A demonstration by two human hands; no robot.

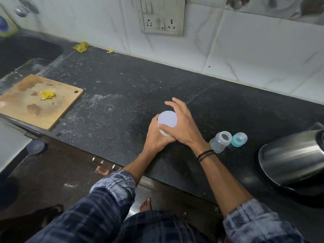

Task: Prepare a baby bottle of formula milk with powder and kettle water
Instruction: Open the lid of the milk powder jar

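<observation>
A small jar with a pale lilac lid (167, 118) stands on the black counter (122, 88), near its front edge. My left hand (157, 137) wraps around the jar's body from the near side. My right hand (182, 123) lies over the lid's right rim, thumb on the near side and fingers curled round the far side. To the right stands an open clear baby bottle (220, 141) without its top. Beside it sits the teal collar with its clear teat (238, 139). A steel kettle (292, 158) stands at the right edge.
A wooden chopping board (36, 100) with a yellow scrap lies at the left front, and a dark sink (26, 51) is behind it. A yellow cloth (81, 46) sits by the tiled wall. A switch panel with sockets (162, 16) is on the wall.
</observation>
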